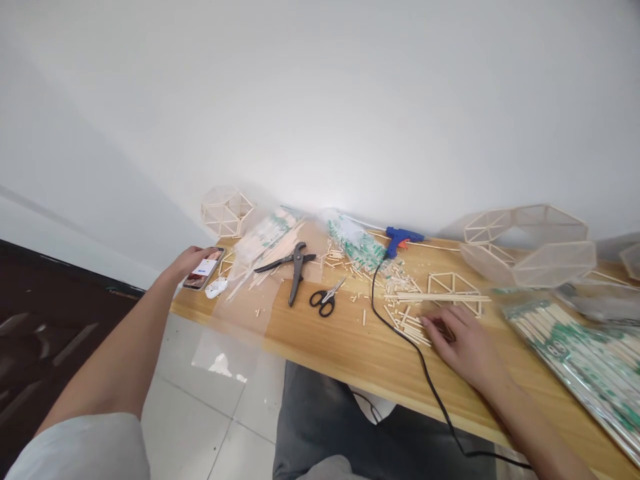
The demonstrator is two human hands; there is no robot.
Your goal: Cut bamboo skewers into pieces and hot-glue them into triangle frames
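My left hand [189, 261] reaches out to the far left corner of the wooden table [350, 347] and holds a smartphone [204, 269] with a lit screen. My right hand [457, 343] lies palm down on the table, fingers stretched over a scatter of short cut wooden sticks [407, 325]. Long sticks and a flat stick frame [453, 290] lie just beyond its fingertips.
Black pliers [295, 267] and black-handled scissors [326, 298] lie mid-table. A blue glue gun [400, 239] trails a black cord [425, 373] past my right wrist. Stick-frame polyhedra [530, 243] stand at the back right and back left [226, 211]. Packs of chopsticks [580, 353] lie right.
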